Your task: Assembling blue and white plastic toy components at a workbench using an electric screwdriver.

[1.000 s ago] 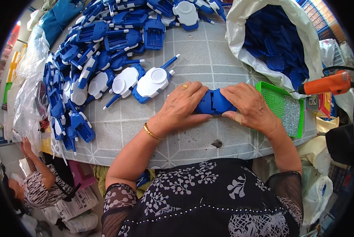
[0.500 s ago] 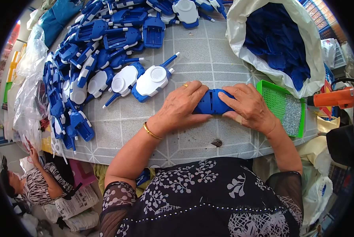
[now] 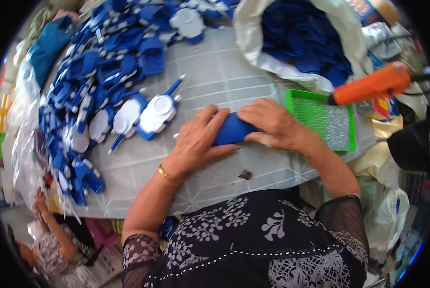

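Blue casing point(image 3: 233, 129): between your two hands, above the near part of the counter point(image 3: 220, 72); you cannot tell whether its underside rests there.
Left hand point(image 3: 199, 137): your fingers curl over the casing's left end, thumb along the near edge, pinching that end and hiding most of it.
Right hand point(image 3: 271, 126): your fingers bear on the far edge of the right end, thumb at the near edge, pinching it as well.
White tip point(image 3: 175, 135): pokes out just left of your left hand; whether it belongs to the casing cannot be told.
Feel: probably thin moulded plastic, so expect it light and stiff, with a smooth rounded top that may slip under dry fingers.
Hold: take it by both ends, thumbs near and fingers far, and press evenly; a hard squeeze mid-shell could bow or crack it.
White-faced toys point(image 3: 152, 120): a few lie to your left, beside a large blue-and-white pile point(image 3: 123, 67).
Sack point(image 3: 251, 50): beyond your right hand, filled with loose blue pieces point(image 3: 304, 45).
Green tray point(image 3: 352, 140): right of your right hand, holding small silvery parts point(image 3: 337, 128).
Orange tool point(image 3: 373, 85): its dark nose overlaps the tray in view.
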`<state>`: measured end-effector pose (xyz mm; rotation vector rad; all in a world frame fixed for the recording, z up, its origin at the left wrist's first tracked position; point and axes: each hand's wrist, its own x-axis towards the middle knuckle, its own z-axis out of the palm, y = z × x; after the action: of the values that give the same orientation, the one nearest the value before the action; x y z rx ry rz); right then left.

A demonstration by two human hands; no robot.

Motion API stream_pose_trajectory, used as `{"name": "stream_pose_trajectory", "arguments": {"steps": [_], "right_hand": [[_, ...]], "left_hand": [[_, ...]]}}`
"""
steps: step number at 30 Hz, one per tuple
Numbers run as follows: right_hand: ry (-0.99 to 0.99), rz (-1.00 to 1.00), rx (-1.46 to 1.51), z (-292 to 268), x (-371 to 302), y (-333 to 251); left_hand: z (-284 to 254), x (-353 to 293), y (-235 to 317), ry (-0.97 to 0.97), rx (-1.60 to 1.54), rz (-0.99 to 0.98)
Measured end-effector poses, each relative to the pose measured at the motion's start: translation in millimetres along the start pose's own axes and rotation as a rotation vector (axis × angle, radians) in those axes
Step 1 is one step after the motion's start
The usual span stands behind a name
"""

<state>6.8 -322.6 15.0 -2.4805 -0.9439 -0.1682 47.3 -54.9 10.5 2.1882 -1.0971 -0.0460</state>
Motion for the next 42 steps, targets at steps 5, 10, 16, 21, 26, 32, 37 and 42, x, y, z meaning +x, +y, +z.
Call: {"name": "stream_pose_trajectory", "arguments": {"steps": [5, 10, 16, 21, 26, 32, 37, 42], "right_hand": [[0.345, -0.018, -0.146, -12.7, -19.8, -23.1], [1.214, 0.55, -0.093, -61.7, -99.6, -29.0], [0.92, 0.635, 0.388, -78.6, -86.7, 8.8], [0.862, 0.525, 0.612, -82.0, -60.6, 11.1], [1.033, 0.482, 0.456, -93.1, -59.5, 12.8], [1.021, 0.481, 0.603, -108.0, -66.7, 15.0], [1.022, 0.423, 0.636, -111.3, -62.2, 5.9], [1.067, 0.418, 0.815, -104.8, -53.4, 4.5]], "left_hand": [[6.8, -1.7, 0.0, 0.022, 0.103, 0.0], [6.0, -3.9, 1.8, 0.03, 0.118, -0.015], [6.8, -2.3, 3.6, -0.01, 0.12, -0.014], [3.3, -5.3, 4.6, -0.022, 0.12, -0.008], [2.6, -5.6, 2.3, -0.019, 0.119, -0.006], [5.9, -1.2, -0.7, -0.015, 0.11, 0.005], [7.1, -4.0, -2.4, -0.01, 0.12, 0.008], [5.7, -2.1, 1.8, -0.041, 0.138, -0.002]]}}
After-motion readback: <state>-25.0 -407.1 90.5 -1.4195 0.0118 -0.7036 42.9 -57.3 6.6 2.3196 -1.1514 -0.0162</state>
